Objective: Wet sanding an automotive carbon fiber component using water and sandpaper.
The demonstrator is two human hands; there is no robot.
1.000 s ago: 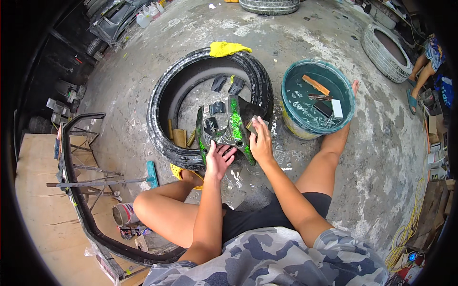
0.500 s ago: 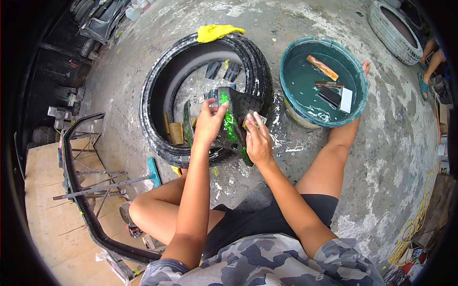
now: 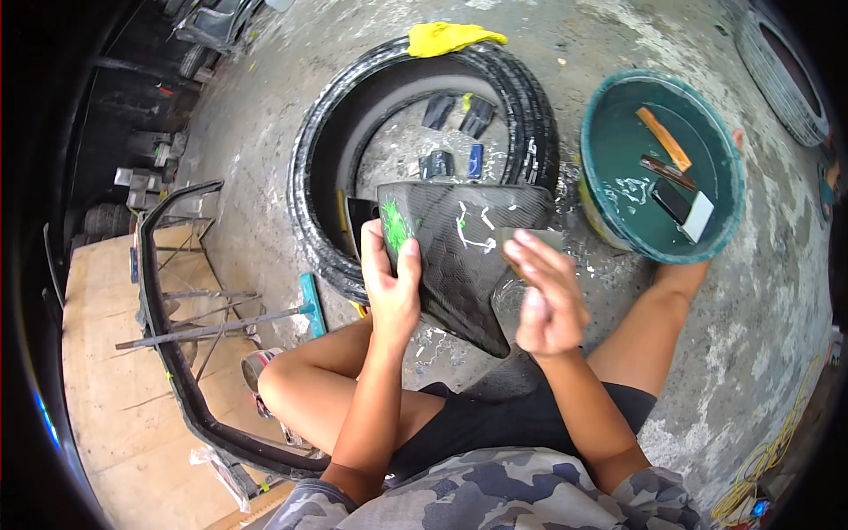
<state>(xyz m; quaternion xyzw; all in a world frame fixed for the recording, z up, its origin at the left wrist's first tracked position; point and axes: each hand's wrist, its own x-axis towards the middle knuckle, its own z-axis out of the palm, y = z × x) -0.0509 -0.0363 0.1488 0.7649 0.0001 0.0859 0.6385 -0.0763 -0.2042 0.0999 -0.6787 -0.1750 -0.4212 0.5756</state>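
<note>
1. I have the left hand (image 3: 389, 256) clasping a black, green-patched, carbon-patterned panel (image 3: 459, 265), which spans to that hand's right.
2. My right hand (image 3: 549, 296) holds a flat greyish-brown pad (image 3: 549, 238) at the panel's right side.
3. Beyond it, rightward, stands a round teal plastic tub (image 3: 594, 146).

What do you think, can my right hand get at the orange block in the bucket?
Probably yes: the bucket is open-topped and close on the right hand's outer side, and nothing covers the orange block. The hand does seem occupied with a pad, though.
</note>
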